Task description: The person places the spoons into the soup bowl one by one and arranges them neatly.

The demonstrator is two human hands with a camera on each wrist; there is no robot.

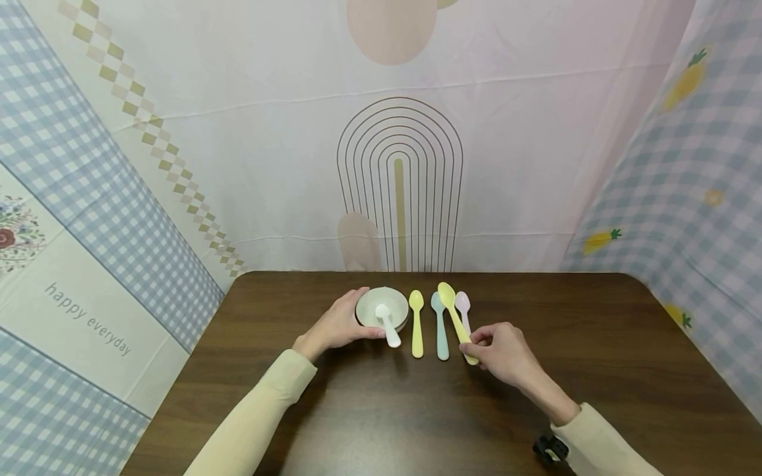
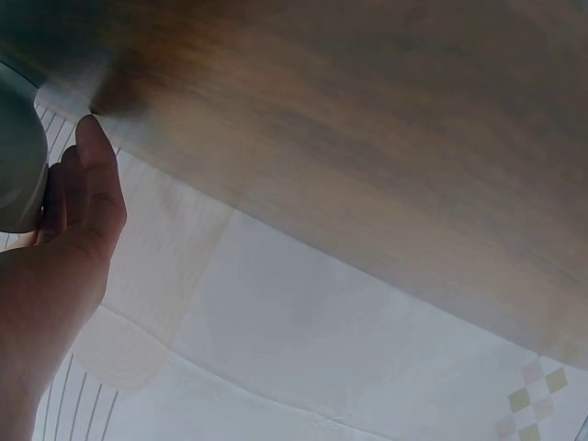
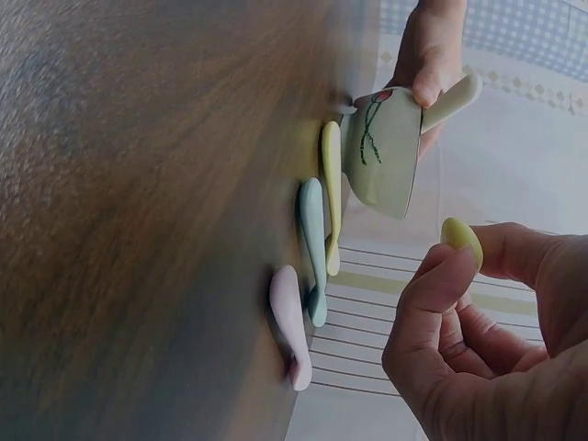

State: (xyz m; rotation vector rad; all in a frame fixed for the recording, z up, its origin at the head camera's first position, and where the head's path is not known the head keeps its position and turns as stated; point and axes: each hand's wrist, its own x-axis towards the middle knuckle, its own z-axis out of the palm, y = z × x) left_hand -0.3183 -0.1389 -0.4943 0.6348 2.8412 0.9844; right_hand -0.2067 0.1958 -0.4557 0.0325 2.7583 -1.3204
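Observation:
A light bowl point(image 1: 368, 303), with a green pattern on its outside in the right wrist view, is gripped at its left side by my left hand point(image 1: 340, 324). A white spoon point(image 1: 390, 332) leans in it, handle over the near rim. My right hand point(image 1: 505, 354) pinches a yellow spoon point(image 1: 454, 316) by its handle end, holding it above the table. Below and beside it lie a blue-green spoon point(image 1: 441, 334) and a pale pink spoon point(image 1: 463, 304), the latter partly hidden in the head view. Another yellow spoon point(image 1: 417, 334) lies between bowl and blue-green spoon.
The dark wooden table point(image 1: 381, 423) ends at a patterned cloth point(image 1: 286, 165) hanging behind it. Checked cloth point(image 1: 661, 231) hangs along the right side, and more covers the left. A black device point(image 1: 550, 449) sits at my right wrist.

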